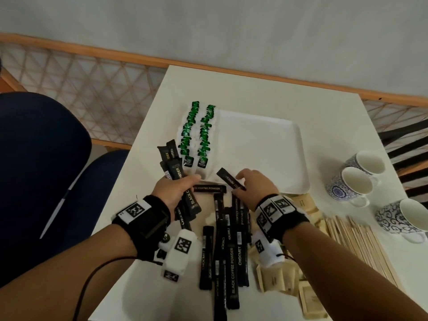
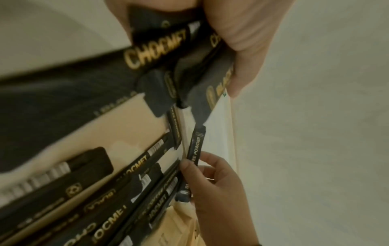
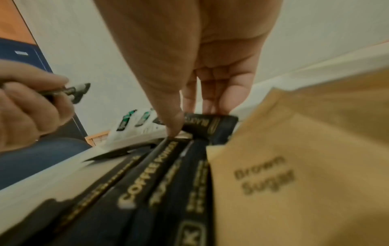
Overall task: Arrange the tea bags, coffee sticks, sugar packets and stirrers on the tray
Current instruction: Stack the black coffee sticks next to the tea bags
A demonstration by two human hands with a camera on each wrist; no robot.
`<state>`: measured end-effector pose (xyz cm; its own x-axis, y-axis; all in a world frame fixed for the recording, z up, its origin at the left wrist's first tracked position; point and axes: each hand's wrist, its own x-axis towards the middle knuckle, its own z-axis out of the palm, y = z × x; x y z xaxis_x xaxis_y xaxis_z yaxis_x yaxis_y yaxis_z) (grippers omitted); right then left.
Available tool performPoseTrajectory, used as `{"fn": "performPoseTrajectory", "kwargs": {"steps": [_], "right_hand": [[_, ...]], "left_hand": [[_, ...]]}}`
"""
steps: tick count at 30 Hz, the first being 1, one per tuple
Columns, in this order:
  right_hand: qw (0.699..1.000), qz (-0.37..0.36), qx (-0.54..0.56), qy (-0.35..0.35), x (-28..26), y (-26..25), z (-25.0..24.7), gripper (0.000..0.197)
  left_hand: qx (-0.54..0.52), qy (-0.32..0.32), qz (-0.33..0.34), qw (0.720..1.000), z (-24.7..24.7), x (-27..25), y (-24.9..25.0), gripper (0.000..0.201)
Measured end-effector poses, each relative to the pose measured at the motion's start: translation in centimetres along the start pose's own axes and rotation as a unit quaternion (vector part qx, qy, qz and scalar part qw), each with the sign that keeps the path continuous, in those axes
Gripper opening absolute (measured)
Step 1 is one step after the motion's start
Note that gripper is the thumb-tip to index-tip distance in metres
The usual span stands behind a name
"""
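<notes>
A white tray (image 1: 266, 144) lies mid-table, with two rows of green-labelled tea bags (image 1: 196, 133) along its left side. My left hand (image 1: 176, 188) grips a bundle of black coffee sticks (image 1: 173, 167) just left of the tray's near corner. A single black coffee stick (image 1: 230, 178) is pinched in my right hand (image 1: 252, 184) at the tray's near edge; the right wrist view shows it as a coffee stick (image 3: 208, 124) between thumb and fingers. More coffee sticks (image 1: 229, 256) lie in a loose pile between my forearms. Brown sugar packets (image 1: 278, 279) and wooden stirrers (image 1: 361, 246) lie to the right.
Three patterned cups (image 1: 356, 181) stand at the table's right side, past the stirrers. A dark blue chair (image 1: 41, 163) sits to the left of the table. The table's far edge meets a wall with a wooden rail.
</notes>
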<state>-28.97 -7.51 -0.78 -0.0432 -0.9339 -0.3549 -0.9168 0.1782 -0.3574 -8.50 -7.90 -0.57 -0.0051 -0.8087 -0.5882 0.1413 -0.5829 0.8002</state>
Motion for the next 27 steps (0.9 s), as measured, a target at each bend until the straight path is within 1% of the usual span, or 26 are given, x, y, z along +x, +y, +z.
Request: {"fn": "performPoseTrajectory", "kwargs": {"steps": [2, 4, 6, 7, 10, 12, 14, 16, 18, 20, 22, 24, 27], "right_hand": [[1.000, 0.006, -0.009, -0.004, 0.7, -0.1, 0.3, 0.034], [1.000, 0.013, 0.012, 0.007, 1.1, -0.2, 0.0, 0.031], [0.999, 0.002, 0.047, 0.011, 1.0, -0.6, -0.5, 0.028], [0.998, -0.019, 0.067, 0.010, 0.8, -1.0, -0.6, 0.026], [0.989, -0.114, 0.098, -0.014, -0.2, -3.2, -0.5, 0.021], [0.981, -0.166, 0.093, -0.031, -0.6, -4.5, 0.0, 0.021], [0.974, -0.184, 0.123, -0.039, -0.8, -4.9, 0.3, 0.024], [0.970, -0.180, 0.157, -0.034, -0.8, -4.9, 0.4, 0.031], [0.980, -0.165, 0.110, -0.021, -0.2, -4.6, 0.5, 0.035], [0.987, -0.156, 0.012, -0.040, 0.7, -4.6, 0.9, 0.035], [0.983, -0.153, -0.071, -0.068, 1.3, -5.0, 1.8, 0.030], [0.979, -0.149, -0.125, -0.062, 1.7, -5.3, 2.5, 0.026], [0.973, -0.137, -0.178, -0.051, 1.8, -5.9, 2.5, 0.026]], "left_hand": [[0.014, -0.004, -0.010, 1.000, -0.2, 0.2, -0.2, 0.019], [0.018, -0.009, -0.015, 1.000, -0.2, 0.4, -0.3, 0.015], [0.018, -0.028, -0.024, 0.999, 0.0, 0.4, -0.4, 0.011], [0.016, -0.035, -0.026, 0.999, 0.1, 0.4, -0.4, 0.011], [0.007, -0.057, -0.014, 0.998, 0.9, 0.2, -0.4, 0.027], [-0.025, -0.059, -0.007, 0.998, 1.6, -0.2, -0.1, 0.028], [-0.042, -0.043, -0.008, 0.998, 1.7, -0.2, 0.0, 0.024], [-0.027, -0.019, -0.005, 0.999, 1.1, 0.0, 0.1, 0.021], [0.002, 0.008, -0.003, 1.000, 0.1, 0.3, 0.3, 0.015], [0.009, 0.028, -0.007, 1.000, -0.9, 0.5, 0.4, 0.004], [0.005, 0.029, -0.011, 0.999, -1.7, 0.5, 0.4, 0.009], [0.015, 0.024, -0.012, 1.000, -2.3, 0.3, 0.3, 0.013], [0.019, 0.027, -0.028, 0.999, -3.2, 0.3, -0.3, 0.016]]}}
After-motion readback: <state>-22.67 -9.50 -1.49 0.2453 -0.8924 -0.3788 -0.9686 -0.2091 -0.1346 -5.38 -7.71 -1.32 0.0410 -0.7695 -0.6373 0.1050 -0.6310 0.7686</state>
